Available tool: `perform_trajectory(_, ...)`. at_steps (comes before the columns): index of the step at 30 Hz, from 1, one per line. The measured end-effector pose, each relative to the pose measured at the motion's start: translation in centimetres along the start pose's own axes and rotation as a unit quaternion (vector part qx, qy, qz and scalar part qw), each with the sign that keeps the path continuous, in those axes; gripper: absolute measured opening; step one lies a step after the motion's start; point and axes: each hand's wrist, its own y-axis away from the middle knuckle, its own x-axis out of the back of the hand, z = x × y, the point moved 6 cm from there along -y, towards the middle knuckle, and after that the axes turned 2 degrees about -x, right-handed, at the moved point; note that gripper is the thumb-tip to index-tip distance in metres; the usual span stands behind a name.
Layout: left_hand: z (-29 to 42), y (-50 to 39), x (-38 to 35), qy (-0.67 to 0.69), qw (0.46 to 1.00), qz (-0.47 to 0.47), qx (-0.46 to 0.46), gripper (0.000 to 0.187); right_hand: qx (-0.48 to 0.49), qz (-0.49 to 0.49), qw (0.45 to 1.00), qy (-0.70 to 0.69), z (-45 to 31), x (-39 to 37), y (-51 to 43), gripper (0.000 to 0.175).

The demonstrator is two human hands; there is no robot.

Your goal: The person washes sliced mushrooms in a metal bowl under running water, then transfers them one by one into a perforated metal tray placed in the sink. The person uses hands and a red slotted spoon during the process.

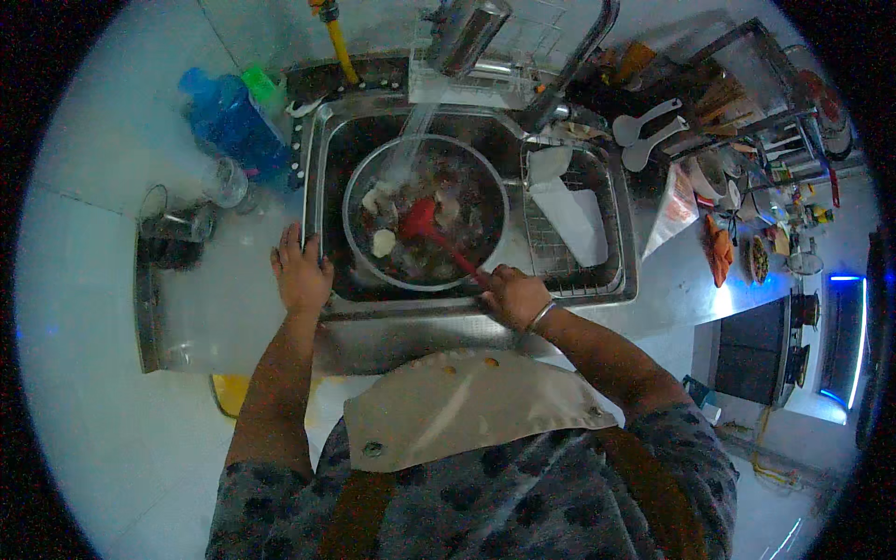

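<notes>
My right hand (516, 295) grips the handle of a red ladle or spoon (422, 222), whose head dips into a large round pot (505, 210) in the sink (327, 210). Dark liquid with pale and dark food pieces fills the pot; one pale round piece (383, 243) floats near the lower left. A stream of water (418, 124) falls into the pot's far side. My left hand (301, 271) rests with fingers apart on the steel counter at the sink's left rim, holding nothing.
A wire rack (539, 245) bearing white pieces (575, 217) occupies the sink's right side. Beyond it lie two white ladles (640, 136). A metal shelf (759, 126) with kitchenware stands at right. A blue plastic jug (238, 115) and a clear cup (225, 183) are on the left.
</notes>
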Motion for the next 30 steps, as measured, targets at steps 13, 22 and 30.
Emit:
perform_trajectory(13, 0.5, -0.2, 0.9, 0.004, 1.0, 0.015, 0.01, 0.04, -0.305, 0.347, 0.846, -0.267, 29.6, 15.0, -13.4, 0.048)
perform_trajectory(22, 0.3, -0.2, 0.7, 0.009, 1.0, 0.018, 0.003, 0.042, 0.029, 0.227, 0.95, -0.213, 5.8, 6.9, -8.0, 0.048)
perform_trajectory(30, 0.1, 0.0, 0.6, 0.02, 1.0, 0.02, 0.002, 0.041, -0.097, -0.15, 0.982, 0.059, -0.5, -6.9, -11.2, 0.057)
